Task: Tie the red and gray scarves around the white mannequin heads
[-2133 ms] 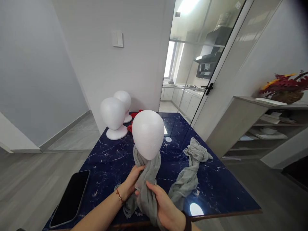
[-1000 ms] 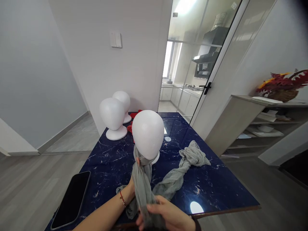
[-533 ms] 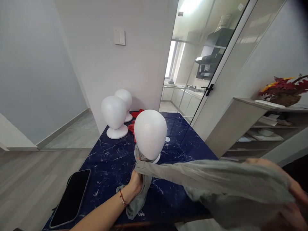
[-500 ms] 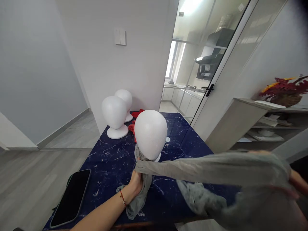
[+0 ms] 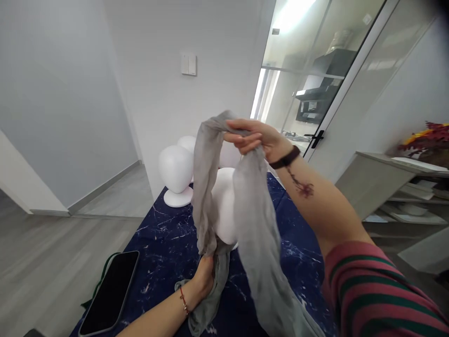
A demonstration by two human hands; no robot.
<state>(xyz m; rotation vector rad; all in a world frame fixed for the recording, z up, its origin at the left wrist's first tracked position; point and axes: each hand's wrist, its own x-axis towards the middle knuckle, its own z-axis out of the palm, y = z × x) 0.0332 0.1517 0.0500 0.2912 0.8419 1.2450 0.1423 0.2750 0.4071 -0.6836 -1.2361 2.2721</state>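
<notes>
Scarf (image 5: 257, 206) is looping up before a white foam head (image 5: 224, 206), my right hand (image 5: 250, 135) clutching it high, my left hand (image 5: 206, 274) gripping folds below the head; a slackening left grip could be loosening the folds, a hard pull tipping the head.

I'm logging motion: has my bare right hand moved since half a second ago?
Yes, up and left: your right hand went from below and right of the black lever door handle to its left.

The scarf (image 5: 255, 210) was lifted by the right hand (image 5: 257, 136) from lower right to the frame's centre.
</notes>
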